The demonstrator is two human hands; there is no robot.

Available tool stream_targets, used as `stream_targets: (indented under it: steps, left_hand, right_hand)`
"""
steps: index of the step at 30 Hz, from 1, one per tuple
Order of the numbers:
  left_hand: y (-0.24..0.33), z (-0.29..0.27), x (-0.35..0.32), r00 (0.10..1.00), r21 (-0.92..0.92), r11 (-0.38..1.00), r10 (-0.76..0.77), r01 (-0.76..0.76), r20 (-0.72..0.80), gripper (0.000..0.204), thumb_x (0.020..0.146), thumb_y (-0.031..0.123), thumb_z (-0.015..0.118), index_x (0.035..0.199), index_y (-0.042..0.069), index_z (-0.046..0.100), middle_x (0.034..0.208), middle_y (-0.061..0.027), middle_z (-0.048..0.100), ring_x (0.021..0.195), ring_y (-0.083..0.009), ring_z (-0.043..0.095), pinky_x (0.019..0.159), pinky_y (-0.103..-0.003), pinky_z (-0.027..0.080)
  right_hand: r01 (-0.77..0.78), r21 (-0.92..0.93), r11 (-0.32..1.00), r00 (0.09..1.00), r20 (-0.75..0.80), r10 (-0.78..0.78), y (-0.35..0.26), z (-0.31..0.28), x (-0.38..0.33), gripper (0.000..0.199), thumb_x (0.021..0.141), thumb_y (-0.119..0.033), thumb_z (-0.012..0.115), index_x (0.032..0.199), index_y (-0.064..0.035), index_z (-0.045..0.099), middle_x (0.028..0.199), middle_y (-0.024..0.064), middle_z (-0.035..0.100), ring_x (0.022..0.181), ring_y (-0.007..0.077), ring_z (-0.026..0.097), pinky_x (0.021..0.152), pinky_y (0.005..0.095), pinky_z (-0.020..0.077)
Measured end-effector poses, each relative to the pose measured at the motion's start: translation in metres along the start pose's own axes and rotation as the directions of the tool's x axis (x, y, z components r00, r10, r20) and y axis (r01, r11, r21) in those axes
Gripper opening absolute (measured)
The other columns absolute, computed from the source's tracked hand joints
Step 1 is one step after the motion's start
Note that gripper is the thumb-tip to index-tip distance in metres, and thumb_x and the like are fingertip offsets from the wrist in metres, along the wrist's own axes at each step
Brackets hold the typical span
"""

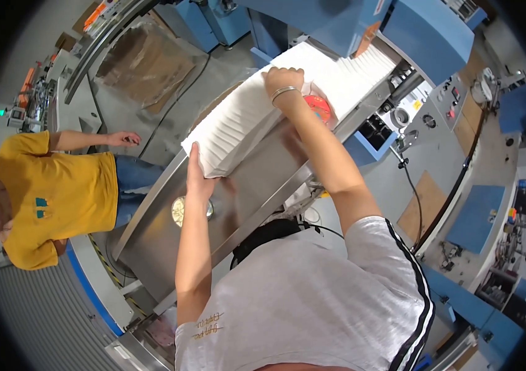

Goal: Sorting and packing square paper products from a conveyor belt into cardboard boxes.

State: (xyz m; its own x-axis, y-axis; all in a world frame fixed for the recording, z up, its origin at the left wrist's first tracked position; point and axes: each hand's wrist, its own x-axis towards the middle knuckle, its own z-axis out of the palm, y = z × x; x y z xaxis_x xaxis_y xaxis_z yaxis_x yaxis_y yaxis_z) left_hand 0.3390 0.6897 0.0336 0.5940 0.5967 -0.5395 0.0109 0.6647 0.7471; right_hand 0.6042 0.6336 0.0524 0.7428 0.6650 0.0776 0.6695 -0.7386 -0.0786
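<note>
A long white stack of thin, folded-looking sheets (pixel 238 127) lies slantwise over the metal worktable. At its near left end my left hand (pixel 198 184) is closed on the stack, thumb up along the end face and fingers partly hidden below. Farther up, my right hand (pixel 284 85), with a bracelet at the wrist, is curled over the stack's top edge, its fingertips hidden from view. More white sheets (pixel 365 73) continue beyond it toward the blue machine. Beside the right forearm sits a round red thing (pixel 317 109); its kind is unclear.
On the metal worktable (pixel 256 191) a round tin-like thing (pixel 179 211) stands beside my left forearm. A person in a yellow shirt (pixel 68 185) stands across the table at left. Blue machines (pixel 427 37) stand at the far side. Cardboard under plastic (pixel 145 65) lies on the floor.
</note>
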Motion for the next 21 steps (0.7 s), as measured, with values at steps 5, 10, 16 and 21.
stream_targets:
  steps: [5, 10, 16, 21]
  left_hand:
    - [0.007, 0.007, -0.005, 0.997, 0.066, 0.997, -0.034, 0.039, -0.068, 0.067, 0.083, 0.057, 0.047, 0.134, 0.015, 0.035, 0.132, -0.005, 0.044, 0.117, -0.0247, 0.044, 0.093, -0.046, 0.031]
    - [0.009, 0.007, 0.002, 0.995, 0.102, 0.994, -0.031, 0.041, -0.097, 0.066, 0.083, 0.057, 0.046, 0.133, 0.015, 0.036, 0.129, -0.0052, 0.047, 0.116, -0.0245, 0.045, 0.092, -0.047, 0.033]
    - [0.014, 0.004, 0.002, 0.998, 0.162, 0.986, -0.041, 0.047, -0.043, 0.067, 0.082, 0.059, 0.047, 0.133, 0.015, 0.037, 0.127, -0.0046, 0.049, 0.112, -0.0232, 0.047, 0.087, -0.044, 0.035]
    - [0.018, 0.007, -0.004, 0.996, 0.199, 0.979, -0.037, 0.054, -0.087, 0.068, 0.082, 0.06, 0.047, 0.132, 0.015, 0.039, 0.123, -0.0039, 0.052, 0.11, -0.0224, 0.049, 0.084, -0.042, 0.036]
  right_hand:
    - [-0.012, -0.003, 1.0, 0.996, 0.089, 0.013, -0.019, -0.004, 0.002, 0.042, 0.093, -0.042, 0.034, 0.1, -0.0141, 0.064, 0.099, 0.0034, 0.065, 0.095, 0.0194, 0.058, 0.084, 0.0354, 0.0339]
    - [0.006, -0.045, 0.999, 0.998, 0.064, -0.004, -0.023, -0.003, 0.003, 0.041, 0.093, -0.042, 0.034, 0.101, -0.0142, 0.063, 0.098, 0.0042, 0.065, 0.094, 0.0188, 0.059, 0.083, 0.035, 0.0332]
    - [-0.016, -0.038, 0.999, 1.0, -0.008, 0.016, -0.028, 0.008, 0.002, 0.04, 0.093, -0.041, 0.034, 0.099, -0.0129, 0.062, 0.093, 0.0048, 0.066, 0.088, 0.0188, 0.061, 0.082, 0.0346, 0.0324]
    - [0.009, -0.05, 0.999, 1.0, -0.021, -0.011, -0.034, 0.01, -0.001, 0.04, 0.092, -0.042, 0.036, 0.096, -0.0115, 0.062, 0.089, 0.0049, 0.067, 0.083, 0.0193, 0.062, 0.082, 0.0346, 0.0325]
